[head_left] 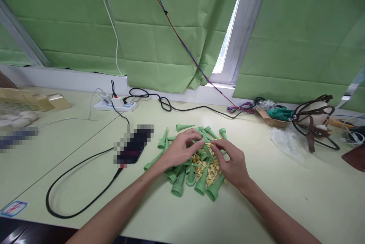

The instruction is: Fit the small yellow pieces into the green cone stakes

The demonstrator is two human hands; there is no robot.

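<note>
My left hand (184, 148) is closed on a green plastic cone spike (208, 152), its narrow tip pointing down and to the right. Close beside it, my right hand (233, 162) pinches a small yellow plastic piece (208, 144) at the spike's wide end; whether the two parts touch I cannot tell. Under both hands lies a pile of small yellow plastic pieces (211, 173). Several more green spikes lie around and on that pile, among them a front spike (178, 187) with its hollow end toward me and a back spike (184, 126) on its side. My fingers hide part of the pile.
Left of the pile lies a blurred phone (135, 145) with a black cable (49, 187) looping across the table (142, 213). At the back are a power strip (115, 105) and more cables. To the right sit a plastic bag (286, 143), a cardboard box (272, 118) and a strapped bag (316, 116).
</note>
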